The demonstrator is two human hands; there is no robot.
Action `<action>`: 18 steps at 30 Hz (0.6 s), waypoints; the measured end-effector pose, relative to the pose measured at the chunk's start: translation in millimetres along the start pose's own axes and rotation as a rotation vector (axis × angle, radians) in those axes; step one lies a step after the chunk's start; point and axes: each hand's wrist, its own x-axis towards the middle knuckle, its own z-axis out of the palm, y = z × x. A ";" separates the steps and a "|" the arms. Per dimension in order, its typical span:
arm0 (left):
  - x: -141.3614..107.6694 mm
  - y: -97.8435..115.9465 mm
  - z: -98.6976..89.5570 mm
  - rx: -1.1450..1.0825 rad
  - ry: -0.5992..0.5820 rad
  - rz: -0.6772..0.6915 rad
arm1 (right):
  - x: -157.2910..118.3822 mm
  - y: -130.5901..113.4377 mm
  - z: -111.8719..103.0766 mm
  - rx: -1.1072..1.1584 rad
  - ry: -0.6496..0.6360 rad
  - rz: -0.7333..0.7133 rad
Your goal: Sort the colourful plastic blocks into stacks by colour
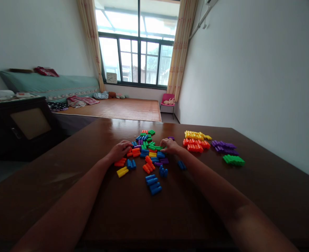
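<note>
A pile of small plastic connecting blocks in blue, green, orange, purple and yellow lies mid-table. My left hand (123, 148) rests at the pile's left edge, fingers stretched forward and touching the orange blocks (135, 154). At the right edge, my right hand (170, 145) has its fingers bent down and drawn together beside a green block (158, 148) and a blue block (160, 154); what its fingertips hold is hidden. Nearer me lie joined blue blocks (153, 184), orange blocks (149, 165) and a yellow block (122, 172).
Right of the pile, blocks lie grouped by colour: yellow blocks (196, 135), orange blocks (195, 144), purple blocks (224, 147) and green blocks (233, 160). All are on a dark brown table (112, 217). Beyond it are a bed (133, 108) and a pink chair (167, 97).
</note>
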 end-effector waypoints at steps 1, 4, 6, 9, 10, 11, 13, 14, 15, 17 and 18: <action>0.0 0.7 -0.7 0.002 -0.007 -0.001 | -1.4 -2.1 1.0 -0.017 0.014 0.002; 0.1 1.2 -2.1 0.006 -0.025 0.005 | -8.0 -6.7 1.4 -0.017 0.071 -0.019; 0.3 -0.9 -2.0 0.005 -0.029 0.008 | -14.7 -4.4 -3.9 0.028 0.160 -0.049; 1.0 -6.8 -1.2 0.006 -0.024 0.008 | -30.3 15.2 -24.0 0.143 0.317 -0.091; 1.3 -8.8 -1.0 0.010 -0.022 0.007 | -38.1 27.4 -33.8 0.174 0.374 -0.087; 1.7 -10.7 -1.0 0.015 -0.023 0.006 | -47.8 43.0 -44.7 0.197 0.433 -0.067; 2.6 -13.8 -1.5 0.025 -0.032 0.000 | -74.8 83.9 -67.6 0.240 0.573 0.040; 3.1 -15.0 -1.8 0.030 -0.039 -0.002 | -92.7 108.5 -78.2 0.259 0.654 0.127; 3.6 -16.1 -2.2 0.037 -0.043 -0.005 | -113.6 134.7 -87.2 0.285 0.740 0.232; 4.5 -18.2 -2.6 0.051 -0.047 -0.008 | -162.9 187.4 -97.8 0.304 0.938 0.472; 4.9 -19.4 -2.6 0.057 -0.047 -0.008 | -189.4 211.4 -98.6 0.305 1.013 0.582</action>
